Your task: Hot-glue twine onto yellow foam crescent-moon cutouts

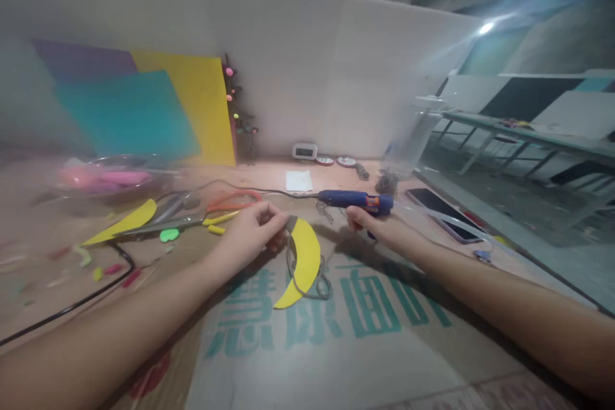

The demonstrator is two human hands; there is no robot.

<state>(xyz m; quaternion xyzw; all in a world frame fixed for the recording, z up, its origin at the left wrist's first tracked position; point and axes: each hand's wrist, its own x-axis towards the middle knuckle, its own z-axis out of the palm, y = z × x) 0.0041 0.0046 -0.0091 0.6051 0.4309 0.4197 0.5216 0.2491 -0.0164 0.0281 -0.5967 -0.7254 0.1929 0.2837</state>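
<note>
In the head view, the left hand point(263, 229) pinches the dark tip of a yellow crescent point(307, 256), with loops of gray cord point(321, 295) around it, above the surface point(182, 301). The right hand point(368, 225), fingers curled, is at the blue glue gun point(343, 198), near the phone point(444, 214) at the surface's right edge; whether it grips the gun, I cannot tell.

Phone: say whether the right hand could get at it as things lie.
Probably yes: the phone lies near the right hand, though that hand is at the glue gun and a clear stick crosses the phone.
</note>
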